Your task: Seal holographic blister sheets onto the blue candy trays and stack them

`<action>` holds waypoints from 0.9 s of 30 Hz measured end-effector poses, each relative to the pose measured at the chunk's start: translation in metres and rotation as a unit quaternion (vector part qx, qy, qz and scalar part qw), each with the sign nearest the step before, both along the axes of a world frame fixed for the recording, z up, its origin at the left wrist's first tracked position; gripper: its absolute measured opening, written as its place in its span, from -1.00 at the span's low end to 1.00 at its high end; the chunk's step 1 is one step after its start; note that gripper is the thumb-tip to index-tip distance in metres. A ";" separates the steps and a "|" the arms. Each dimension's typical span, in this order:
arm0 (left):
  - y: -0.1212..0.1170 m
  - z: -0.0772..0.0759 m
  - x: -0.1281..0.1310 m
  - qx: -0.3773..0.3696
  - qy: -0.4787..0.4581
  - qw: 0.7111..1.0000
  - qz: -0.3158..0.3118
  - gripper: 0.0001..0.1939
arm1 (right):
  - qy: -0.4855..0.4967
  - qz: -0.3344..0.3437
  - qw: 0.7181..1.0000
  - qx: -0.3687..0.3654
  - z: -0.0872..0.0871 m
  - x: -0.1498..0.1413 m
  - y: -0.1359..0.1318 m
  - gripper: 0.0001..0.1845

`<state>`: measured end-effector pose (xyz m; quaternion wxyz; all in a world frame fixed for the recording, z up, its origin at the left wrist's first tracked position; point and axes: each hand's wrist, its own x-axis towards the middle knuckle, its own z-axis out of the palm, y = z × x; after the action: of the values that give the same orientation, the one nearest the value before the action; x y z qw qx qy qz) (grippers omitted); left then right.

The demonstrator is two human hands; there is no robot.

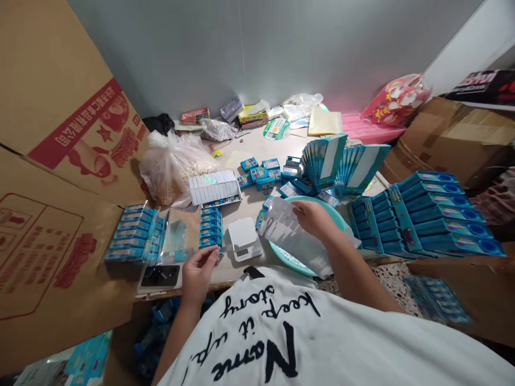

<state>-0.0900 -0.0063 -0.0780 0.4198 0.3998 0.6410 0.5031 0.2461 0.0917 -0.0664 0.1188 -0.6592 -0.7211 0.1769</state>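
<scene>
A tall carton (pixel 60 214) stands at the far left. Beside it, packs of blue boxes (pixel 131 236) lie on the surface (pixel 229 273), with a dark phone (pixel 161 276) in front of them and a knotted, filled bag (pixel 177 166) behind. The left hand (pixel 217 254) has its thumb and fingertips pinched together at the near end of a row of blue boxes (pixel 211 225); whether anything thin is between them I cannot tell. A white tray (pixel 215 187) sits behind that row, and a white scale (pixel 243 236) just to its right. Loose blue boxes (pixel 261 172) lie farther back. The right hand (pixel 298 209) is nearly closed, gripping the upper edge of the clear plastic (pixel 285 228), which hangs slanting over a teal basin (pixel 338 212). Fanned blue cartons (pixel 328 161) stand behind the basin, and stacked blue trays (pixel 434 214) are at its right.
</scene>
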 end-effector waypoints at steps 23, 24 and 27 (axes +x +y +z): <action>0.029 -0.089 -0.040 -0.148 -0.019 0.987 0.054 -0.35 | 0.518 -0.008 0.747 -0.417 -0.096 -0.205 -0.002 -0.57; 0.032 -0.090 -0.042 -0.154 -0.011 0.987 0.054 -0.35 | 0.527 -0.021 0.740 -0.417 -0.099 -0.208 -0.002 -0.61; 0.040 -0.097 -0.050 -0.168 0.015 0.985 0.047 -0.39 | 0.549 -0.055 0.713 -0.433 -0.110 -0.217 0.001 -0.72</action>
<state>-0.1400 0.0338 -0.1748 0.4472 0.3005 0.7406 0.4015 0.0295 0.0924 -0.1760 0.2047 -0.4641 -0.3358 0.7937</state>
